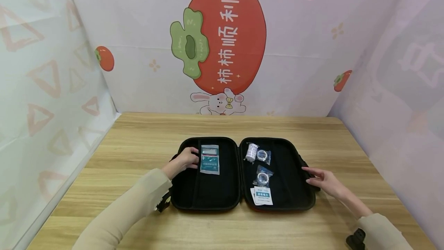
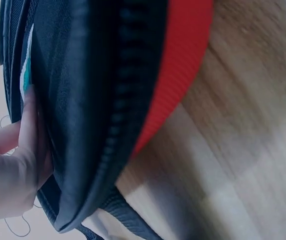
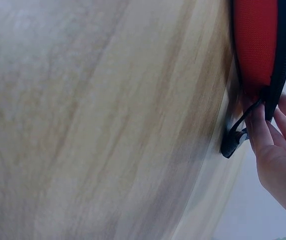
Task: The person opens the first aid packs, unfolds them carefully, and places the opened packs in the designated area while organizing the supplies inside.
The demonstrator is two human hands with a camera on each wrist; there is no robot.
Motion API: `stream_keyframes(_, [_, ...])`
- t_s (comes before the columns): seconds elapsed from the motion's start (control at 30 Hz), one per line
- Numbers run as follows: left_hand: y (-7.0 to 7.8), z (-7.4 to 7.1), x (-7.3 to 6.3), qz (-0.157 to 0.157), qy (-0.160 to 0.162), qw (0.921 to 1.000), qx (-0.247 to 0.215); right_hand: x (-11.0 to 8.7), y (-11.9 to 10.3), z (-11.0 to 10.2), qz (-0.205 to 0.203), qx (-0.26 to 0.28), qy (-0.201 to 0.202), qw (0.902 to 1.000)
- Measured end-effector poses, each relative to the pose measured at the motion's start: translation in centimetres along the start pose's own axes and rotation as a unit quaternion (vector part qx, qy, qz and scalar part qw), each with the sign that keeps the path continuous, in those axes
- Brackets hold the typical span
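A black-lined zip case [image 1: 225, 188] with a red outer shell [image 3: 255, 45] lies spread open on the table. My left hand [image 1: 187, 159] reaches over its left rim, fingertips right beside a teal-and-clear flat packet [image 1: 210, 167] in the left half. In the left wrist view, a finger meets the packet's white-and-teal edge [image 2: 27, 75]. My right hand [image 1: 326, 182] holds the case's right edge between thumb and fingers, close to a black strap loop [image 3: 230, 142]. The right half holds a white wrapped roll [image 1: 251, 152], two bagged tape rolls [image 1: 262, 155] and small alcohol pad sachets [image 1: 263, 196].
The case stands mid-table on a wood-grain tabletop [image 1: 138, 134]. A printed white backdrop [image 1: 295, 76] rises along the back, with printed sheets at both sides. A black strap [image 2: 128, 215] hangs off the case's left side.
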State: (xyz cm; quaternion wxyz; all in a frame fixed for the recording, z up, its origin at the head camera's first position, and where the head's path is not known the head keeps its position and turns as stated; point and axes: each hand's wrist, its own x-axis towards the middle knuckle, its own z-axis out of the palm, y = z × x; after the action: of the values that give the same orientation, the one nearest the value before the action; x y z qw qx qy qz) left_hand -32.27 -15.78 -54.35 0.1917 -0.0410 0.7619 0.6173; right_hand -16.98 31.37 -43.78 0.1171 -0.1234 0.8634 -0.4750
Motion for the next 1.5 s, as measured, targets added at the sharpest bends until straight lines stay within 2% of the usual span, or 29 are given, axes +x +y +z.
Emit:
stream_keyframes(0.07, [2.1, 0.8, -2.1, -0.030, 0.018, 0.9994, 0.006, 0.0, 0.0, 0.0, 0.000, -0.002, 0.000, 1.0000])
stream_keyframes(0.17, [6.4, 1.8, -6.9, -0.044, 0.024, 0.9987, -0.013, 0.0, 0.0, 0.0, -0.001, -0.005, 0.001, 1.0000])
stream_keyframes(0.2, [8.1, 2.3, -8.7, -0.060, 0.034, 0.9976, -0.006, 0.0, 0.0, 0.1, -0.001, -0.006, 0.001, 1.0000])
stream_keyframes(0.23, [9.3, 2.6, -10.0, -0.063, 0.033, 0.9974, -0.007, 0.0, 0.0, 0.1, -0.001, -0.007, 0.001, 1.0000])
stream_keyframes(0.27, [9.6, 2.6, -10.4, -0.064, 0.029, 0.9975, -0.010, 0.0, 0.0, 0.1, -0.001, -0.007, 0.001, 1.0000])
stream_keyframes(0.3, [9.5, 2.5, -10.4, -0.059, 0.024, 0.9978, -0.015, 0.0, 0.0, 0.1, 0.000, -0.007, 0.001, 1.0000])
stream_keyframes(0.37, [8.5, 2.2, -9.4, -0.041, 0.010, 0.9989, -0.019, 0.0, 0.0, 0.1, 0.001, -0.007, 0.000, 1.0000])
stream_keyframes(0.43, [5.3, 1.3, -5.6, -0.046, -0.005, 0.9982, -0.037, 0.0, 0.0, 0.1, 0.001, -0.006, 0.000, 1.0000])
stream_keyframes(0.47, [3.2, 0.7, -3.4, -0.040, -0.016, 0.9978, -0.050, 0.0, 0.1, 0.1, 0.001, -0.006, 0.000, 1.0000])
stream_keyframes(0.5, [2.0, 0.3, -2.1, -0.033, -0.030, 0.9970, -0.063, 0.0, 0.1, 0.1, 0.000, -0.007, 0.000, 1.0000])
stream_keyframes(0.57, [0.9, 0.0, -0.7, -0.043, -0.037, 0.9960, -0.069, 0.0, 0.1, 0.1, 0.000, -0.006, 0.000, 1.0000])
stream_keyframes(0.6, [0.9, 0.1, -0.8, -0.044, -0.039, 0.9957, -0.072, 0.0, 0.2, 0.1, 0.000, -0.006, 0.000, 1.0000])
stream_keyframes(0.63, [2.1, 0.3, -2.2, -0.038, -0.044, 0.9959, -0.069, 0.0, 0.2, 0.1, 0.000, -0.005, 0.000, 1.0000])
stream_keyframes(0.73, [5.7, 1.4, -6.2, -0.052, -0.018, 0.9979, -0.033, -0.1, 0.3, 0.1, 0.000, -0.006, -0.001, 1.0000])
stream_keyframes(0.8, [7.0, 1.5, -7.8, -0.049, -0.016, 0.9986, -0.008, -0.1, 0.3, 0.1, -0.001, -0.006, -0.001, 1.0000])
stream_keyframes(0.83, [7.1, 1.5, -7.9, -0.052, -0.013, 0.9985, 0.009, 0.0, 0.3, 0.1, -0.001, -0.007, 0.000, 1.0000])
stream_keyframes(0.87, [7.0, 1.3, -7.7, -0.044, -0.021, 0.9987, 0.015, 0.0, 0.3, 0.1, -0.002, -0.007, 0.000, 1.0000])
stream_keyframes(0.97, [7.7, 0.9, -8.6, -0.021, -0.030, 0.9978, 0.055, 0.0, 0.3, 0.1, -0.004, -0.006, 0.000, 1.0000])
stream_keyframes(1.07, [8.6, 0.8, -9.4, 0.002, -0.015, 0.9939, 0.109, 0.0, 0.3, 0.1, -0.003, -0.002, -0.001, 1.0000])
stream_keyframes(1.1, [9.1, 0.9, -9.9, 0.003, 0.005, 0.9898, 0.143, -0.1, 0.3, 0.1, -0.002, -0.001, -0.001, 1.0000])
stream_keyframes(1.17, [9.4, 0.9, -10.1, 0.041, 0.020, 0.9781, 0.203, -0.1, 0.4, 0.1, 0.000, 0.004, -0.001, 1.0000])
stream_keyframes(1.27, [9.9, 1.0, -10.5, 0.101, 0.051, 0.9484, 0.296, 0.0, 0.4, 0.1, 0.000, 0.011, -0.001, 0.9999])
stream_keyframes(1.33, [10.2, 1.1, -10.7, 0.136, 0.064, 0.9291, 0.338, 0.0, 0.4, 0.0, 0.000, 0.014, -0.001, 0.9999])
stream_keyframes(1.37, [10.4, 1.2, -10.9, 0.148, 0.068, 0.9228, 0.349, 0.0, 0.4, 0.0, -0.001, 0.015, -0.002, 0.9999])
stream_keyframes(1.43, [10.7, 1.5, -11.0, 0.170, 0.065, 0.9163, 0.357, 0.0, 0.4, 0.0, -0.003, 0.014, -0.002, 0.9999])
stream_keyframes(1.5, [11.0, 1.8, -11.0, 0.191, 0.052, 0.9145, 0.353, 0.0, 0.4, 0.0, -0.005, 0.013, -0.001, 0.9999])
